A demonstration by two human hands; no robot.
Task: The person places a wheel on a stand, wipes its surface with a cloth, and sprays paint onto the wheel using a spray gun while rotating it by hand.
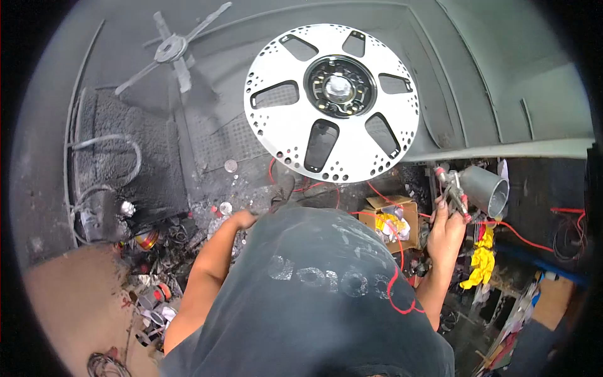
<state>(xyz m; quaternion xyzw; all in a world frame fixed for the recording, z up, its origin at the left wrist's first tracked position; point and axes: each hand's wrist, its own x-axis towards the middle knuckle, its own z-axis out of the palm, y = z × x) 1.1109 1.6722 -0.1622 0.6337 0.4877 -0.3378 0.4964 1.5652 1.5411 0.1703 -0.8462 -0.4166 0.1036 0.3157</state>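
My right hand (446, 227) is wrapped round a spray gun (452, 188) at the right, its fingers on the handle. A grey cup (485, 190) is fixed to the gun, its round end facing right. My left hand (244, 219) hangs low by my front, empty as far as I can see; its fingers are mostly hidden beside my shirt. Ahead of me, apart from both hands, a white wheel (333, 149) faces up, with a black centre, several slots and clusters of small holes.
A grey-coated stand with arms (171, 49) is at the back left. A red hose (521, 237) trails across the floor and past my right arm. An open cardboard box (409, 229) holds crumpled waste. Yellow cloth (482, 261) hangs at the right. Cans and litter (151, 295) cover the left floor.
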